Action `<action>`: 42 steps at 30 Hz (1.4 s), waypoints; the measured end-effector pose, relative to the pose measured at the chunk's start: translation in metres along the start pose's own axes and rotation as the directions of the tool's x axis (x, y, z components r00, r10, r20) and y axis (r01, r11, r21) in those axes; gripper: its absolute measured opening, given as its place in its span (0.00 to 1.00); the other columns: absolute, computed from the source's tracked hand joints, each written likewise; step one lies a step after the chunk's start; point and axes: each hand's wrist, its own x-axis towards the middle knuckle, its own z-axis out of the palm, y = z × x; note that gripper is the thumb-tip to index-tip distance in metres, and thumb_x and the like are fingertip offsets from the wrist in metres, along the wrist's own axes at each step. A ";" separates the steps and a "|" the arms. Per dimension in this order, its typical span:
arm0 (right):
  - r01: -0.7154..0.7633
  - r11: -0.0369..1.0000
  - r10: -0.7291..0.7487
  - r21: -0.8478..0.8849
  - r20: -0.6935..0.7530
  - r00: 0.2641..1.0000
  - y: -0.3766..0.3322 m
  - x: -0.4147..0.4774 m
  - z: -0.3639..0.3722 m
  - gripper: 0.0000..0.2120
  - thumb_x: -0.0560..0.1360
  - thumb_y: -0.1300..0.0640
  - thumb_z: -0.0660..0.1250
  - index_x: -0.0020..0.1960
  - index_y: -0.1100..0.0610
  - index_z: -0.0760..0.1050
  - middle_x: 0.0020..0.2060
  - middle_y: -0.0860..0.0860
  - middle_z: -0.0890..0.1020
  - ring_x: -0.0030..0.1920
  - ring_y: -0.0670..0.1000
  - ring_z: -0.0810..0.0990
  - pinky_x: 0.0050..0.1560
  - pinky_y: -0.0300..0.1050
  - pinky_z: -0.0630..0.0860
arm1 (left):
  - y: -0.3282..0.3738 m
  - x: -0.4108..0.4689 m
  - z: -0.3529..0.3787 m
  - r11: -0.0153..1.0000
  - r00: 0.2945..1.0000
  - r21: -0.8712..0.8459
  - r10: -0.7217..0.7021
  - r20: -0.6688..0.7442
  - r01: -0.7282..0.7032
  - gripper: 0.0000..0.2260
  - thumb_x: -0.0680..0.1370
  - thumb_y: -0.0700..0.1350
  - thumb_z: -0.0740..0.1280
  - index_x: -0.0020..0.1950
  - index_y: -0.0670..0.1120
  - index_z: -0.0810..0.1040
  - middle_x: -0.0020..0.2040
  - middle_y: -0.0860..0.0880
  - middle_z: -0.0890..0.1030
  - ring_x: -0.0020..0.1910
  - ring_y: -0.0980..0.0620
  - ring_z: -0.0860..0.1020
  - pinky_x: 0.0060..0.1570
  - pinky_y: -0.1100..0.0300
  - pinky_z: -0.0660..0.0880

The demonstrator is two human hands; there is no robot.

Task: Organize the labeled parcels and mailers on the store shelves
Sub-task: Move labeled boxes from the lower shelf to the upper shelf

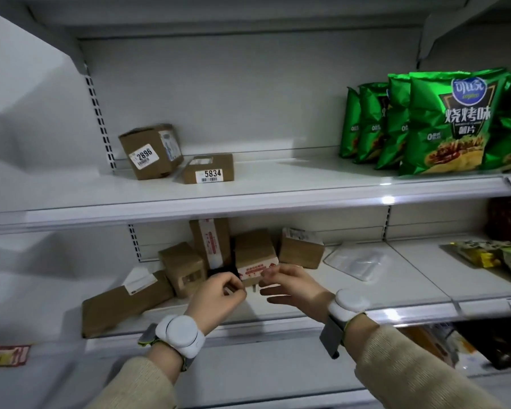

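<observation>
On the lower shelf (pixel 410 312) stands a small brown box with a red-and-white printed front (pixel 255 255). My left hand (pixel 216 296) pinches its lower left front, fingers curled. From the right, my right hand (pixel 289 286) grips its front edge, thumb spread below. Around it are a tall taped box (pixel 211 243), a brown box (pixel 183 268), a flat box with a white label (pixel 124 302) hanging over the shelf's edge, and another box (pixel 301 250). A clear plastic mailer (pixel 357 261) lies further right. The upper shelf (pixel 278 199) holds box 2896 (pixel 151 150) and box 5834 (pixel 210 168).
Green crisp bags (pixel 443 122) stand in a row at the upper shelf's right end. Snack packets (pixel 493 255) lie at the right of the lower shelf. More goods show on the shelf below at the right. A white side panel closes the left.
</observation>
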 end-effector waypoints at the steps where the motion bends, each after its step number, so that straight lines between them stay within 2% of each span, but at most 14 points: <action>1: -0.016 1.000 0.016 0.015 -0.017 1.000 0.005 0.003 -0.006 0.11 0.76 0.58 0.67 0.57 0.61 0.78 0.51 0.58 0.83 0.53 0.57 0.84 0.54 0.48 0.80 | -0.006 0.003 0.006 1.000 1.000 -0.009 0.000 0.011 0.000 0.01 0.73 0.46 0.69 0.43 0.52 0.80 0.43 0.54 0.81 0.41 0.54 0.79 0.44 0.58 0.76; 6: -0.081 0.988 0.097 0.128 -0.120 0.988 0.027 0.018 -0.027 0.11 0.76 0.59 0.67 0.57 0.63 0.78 0.54 0.62 0.83 0.55 0.61 0.83 0.57 0.51 0.79 | -0.032 0.018 0.025 0.999 0.995 -0.042 -0.027 0.091 0.031 0.04 0.72 0.48 0.69 0.46 0.53 0.79 0.45 0.53 0.81 0.41 0.54 0.79 0.44 0.59 0.76; 12: -0.130 0.981 0.157 0.147 -0.192 0.969 0.044 0.027 -0.044 0.10 0.76 0.61 0.66 0.56 0.63 0.78 0.52 0.62 0.83 0.52 0.61 0.83 0.55 0.52 0.79 | -0.038 0.041 0.050 0.996 0.982 -0.068 -0.046 0.180 0.059 0.05 0.72 0.47 0.68 0.46 0.52 0.79 0.45 0.52 0.81 0.43 0.53 0.80 0.45 0.56 0.77; 18: -0.132 0.983 0.157 0.127 -0.217 0.963 0.037 0.048 -0.073 0.07 0.76 0.62 0.66 0.52 0.61 0.79 0.51 0.62 0.84 0.53 0.62 0.83 0.58 0.54 0.78 | -0.024 0.073 0.086 0.996 0.974 -0.062 -0.046 0.220 0.061 0.06 0.73 0.47 0.68 0.50 0.50 0.80 0.48 0.54 0.81 0.48 0.55 0.79 0.54 0.55 0.77; 21: -0.151 0.984 0.168 0.098 -0.189 0.968 0.036 0.060 -0.084 0.05 0.77 0.62 0.66 0.51 0.61 0.78 0.50 0.61 0.84 0.52 0.61 0.83 0.59 0.55 0.78 | -0.021 0.088 0.096 0.995 0.980 -0.063 -0.067 0.185 0.080 0.07 0.74 0.45 0.68 0.51 0.50 0.79 0.49 0.53 0.81 0.49 0.54 0.79 0.54 0.55 0.77; 24: -0.178 0.983 0.181 0.033 -0.143 0.973 0.033 0.077 -0.091 0.05 0.77 0.61 0.66 0.51 0.60 0.78 0.48 0.59 0.84 0.50 0.59 0.82 0.58 0.54 0.77 | -0.020 0.096 0.098 0.992 0.987 -0.070 -0.094 0.127 0.103 0.08 0.75 0.44 0.67 0.52 0.48 0.80 0.49 0.54 0.80 0.51 0.55 0.78 0.54 0.59 0.75; 28: -0.179 0.983 0.177 -0.045 -0.042 0.983 0.029 0.106 -0.075 0.07 0.77 0.58 0.67 0.53 0.59 0.78 0.50 0.58 0.84 0.53 0.59 0.83 0.57 0.52 0.78 | -0.036 0.099 0.087 0.984 0.984 -0.076 -0.156 0.085 0.162 0.07 0.75 0.44 0.67 0.52 0.49 0.80 0.48 0.54 0.80 0.50 0.55 0.78 0.52 0.63 0.74; 31: -0.182 0.980 0.188 -0.076 0.068 0.980 0.029 0.122 -0.040 0.05 0.77 0.58 0.66 0.51 0.56 0.80 0.44 0.54 0.86 0.49 0.57 0.84 0.57 0.52 0.78 | -0.059 0.094 0.065 0.974 0.977 -0.079 -0.211 0.039 0.213 0.06 0.75 0.42 0.66 0.50 0.50 0.80 0.48 0.54 0.80 0.49 0.56 0.78 0.50 0.65 0.73; 34: -0.201 0.977 0.209 -0.072 0.113 0.971 0.034 0.133 0.001 0.04 0.77 0.59 0.67 0.48 0.55 0.81 0.39 0.53 0.85 0.41 0.53 0.83 0.50 0.48 0.79 | -0.078 0.087 0.038 0.967 0.970 -0.069 -0.244 0.013 0.245 0.07 0.75 0.41 0.66 0.51 0.48 0.80 0.45 0.55 0.80 0.48 0.56 0.78 0.46 0.68 0.71; 36: -0.213 0.973 0.224 -0.084 0.150 0.963 0.038 0.140 0.034 0.03 0.77 0.60 0.67 0.48 0.56 0.79 0.39 0.54 0.85 0.39 0.53 0.83 0.44 0.45 0.79 | -0.091 0.081 0.013 0.963 0.965 -0.059 -0.263 -0.013 0.262 0.08 0.75 0.41 0.66 0.52 0.47 0.81 0.44 0.55 0.80 0.46 0.57 0.77 0.43 0.71 0.70; 39: -0.222 0.970 0.239 -0.098 0.228 0.944 0.042 0.150 0.089 0.03 0.77 0.60 0.65 0.48 0.57 0.78 0.43 0.57 0.83 0.42 0.56 0.82 0.39 0.42 0.77 | -0.113 0.066 -0.033 0.961 0.959 -0.048 -0.275 -0.066 0.272 0.07 0.75 0.42 0.66 0.51 0.48 0.81 0.45 0.54 0.81 0.47 0.56 0.79 0.47 0.67 0.72; 42: -0.234 0.966 0.256 -0.108 0.291 0.922 0.045 0.153 0.133 0.03 0.78 0.61 0.65 0.48 0.57 0.78 0.43 0.57 0.83 0.42 0.56 0.82 0.40 0.42 0.78 | -0.133 0.049 -0.068 0.955 0.948 -0.026 -0.295 -0.119 0.294 0.06 0.73 0.41 0.67 0.44 0.52 0.80 0.44 0.52 0.83 0.47 0.55 0.80 0.51 0.62 0.76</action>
